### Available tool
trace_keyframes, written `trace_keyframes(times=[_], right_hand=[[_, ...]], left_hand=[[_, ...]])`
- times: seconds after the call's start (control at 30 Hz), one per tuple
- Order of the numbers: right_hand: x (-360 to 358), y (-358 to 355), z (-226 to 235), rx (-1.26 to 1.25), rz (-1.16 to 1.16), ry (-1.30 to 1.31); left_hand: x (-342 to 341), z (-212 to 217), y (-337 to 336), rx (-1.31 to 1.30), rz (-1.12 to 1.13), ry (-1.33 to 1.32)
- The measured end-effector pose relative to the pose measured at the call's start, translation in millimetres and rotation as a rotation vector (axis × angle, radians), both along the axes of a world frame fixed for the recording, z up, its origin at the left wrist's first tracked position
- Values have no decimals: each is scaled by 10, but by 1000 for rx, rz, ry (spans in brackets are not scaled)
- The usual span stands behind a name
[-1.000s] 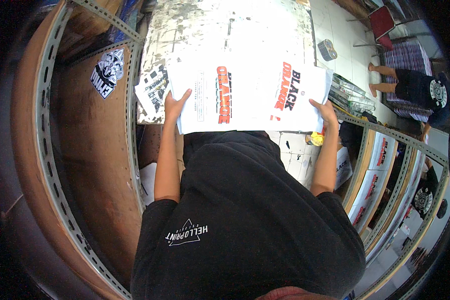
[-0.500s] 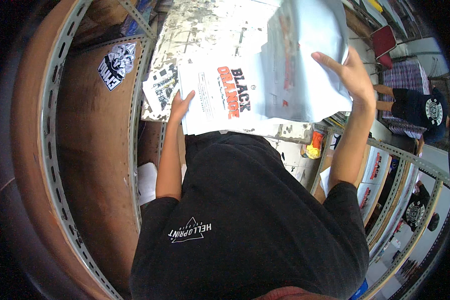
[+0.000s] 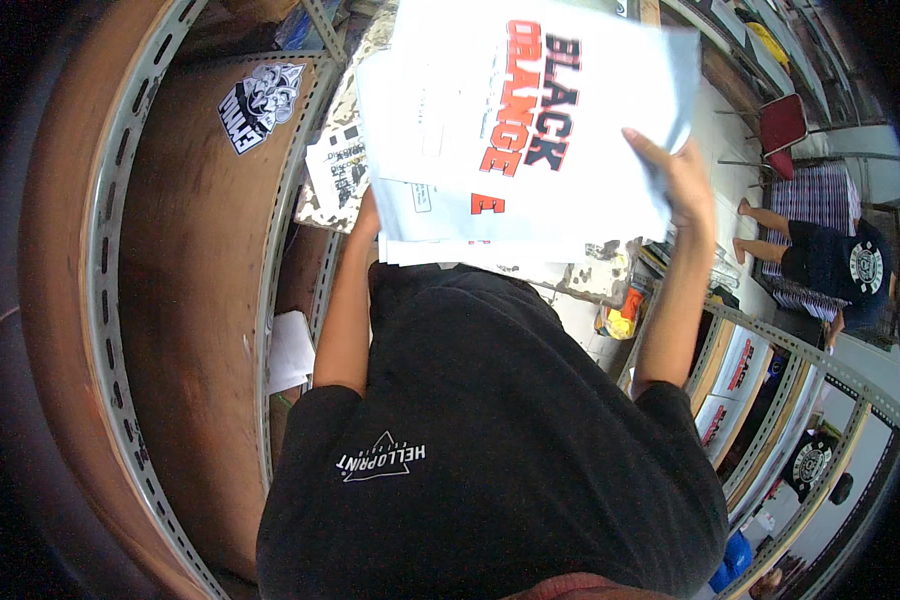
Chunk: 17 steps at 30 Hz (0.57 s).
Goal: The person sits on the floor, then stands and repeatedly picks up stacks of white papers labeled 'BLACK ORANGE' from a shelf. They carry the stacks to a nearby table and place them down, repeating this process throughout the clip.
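A large, white plastic mailing bag [image 3: 610, 90] with bold black and orange-red print spreads over the worktable in front of me. My right hand [image 3: 685, 185] grips its right edge, thumb on top and fingers behind. Below its near edge, more white printed pieces [image 3: 440, 250] stick out, seemingly a stack. My left hand [image 3: 367, 215] is at the left edge of the bag and stack; its fingers are hidden under the bag. A white sheet with black print [image 3: 338, 180] lies on the table beside it.
The paint-spotted worktable [image 3: 610, 275] reaches toward me. A metal-framed shelf with a brown board [image 3: 200, 300] stands left; another rack [image 3: 810, 340] holds printed stacks at right. Beyond are a red chair [image 3: 782, 125], a tall stack [image 3: 815, 185] and a person in dark clothes [image 3: 855, 260].
The bag has swung from a raised, folded-over position to lie flatter, print facing up, across the stack and leftward. My right hand moved slightly left and down. The left thumb is now covered.
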State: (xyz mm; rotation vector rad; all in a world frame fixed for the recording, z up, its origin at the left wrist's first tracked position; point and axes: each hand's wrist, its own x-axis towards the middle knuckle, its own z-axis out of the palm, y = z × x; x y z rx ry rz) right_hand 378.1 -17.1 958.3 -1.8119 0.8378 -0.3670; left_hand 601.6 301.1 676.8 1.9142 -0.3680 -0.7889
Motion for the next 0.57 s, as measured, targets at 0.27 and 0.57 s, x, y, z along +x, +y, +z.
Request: trace_keyframes(times=[0.27,0.57], right_hand=[[-460,-223,-2370,149,-224,190],[-615,-441,-2211,-58,-242,413]], left_hand=[[104,-228,23,-70,-8,52],[65,99,2,20,1,133]])
